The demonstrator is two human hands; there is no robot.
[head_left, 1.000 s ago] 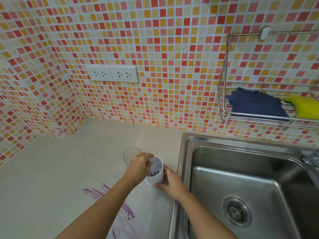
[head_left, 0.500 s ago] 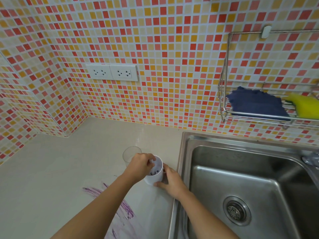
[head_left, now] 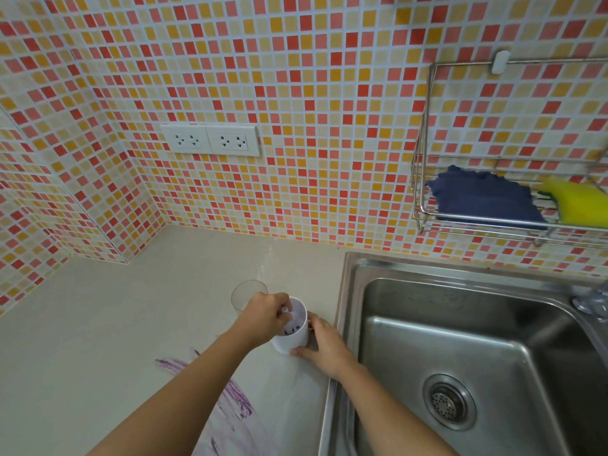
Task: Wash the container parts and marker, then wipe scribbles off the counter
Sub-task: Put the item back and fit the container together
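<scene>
A white container [head_left: 290,341] with slots in its bottom stands on the beige counter [head_left: 131,324], close to the sink edge. My right hand [head_left: 324,345] grips its right side near the base. My left hand [head_left: 266,312] reaches over the rim, fingers pinched on a small white tip [head_left: 284,310] that looks like the marker's end; the rest is hidden by my fingers. A clear plastic cup [head_left: 245,291] stands just behind my left hand. Purple scribbles [head_left: 235,399] streak the counter under my left forearm.
A steel sink [head_left: 460,340] with a drain lies to the right, with a tap base [head_left: 592,302] at its far corner. A wall rack [head_left: 424,222] holds a blue cloth [head_left: 483,199] and a yellow sponge [head_left: 579,200]. Two wall sockets [head_left: 210,139] sit above the counter.
My left hand's fingers have closed a little further over the container's rim, and a white tip now shows between them. The right hand and the container have stayed put.
</scene>
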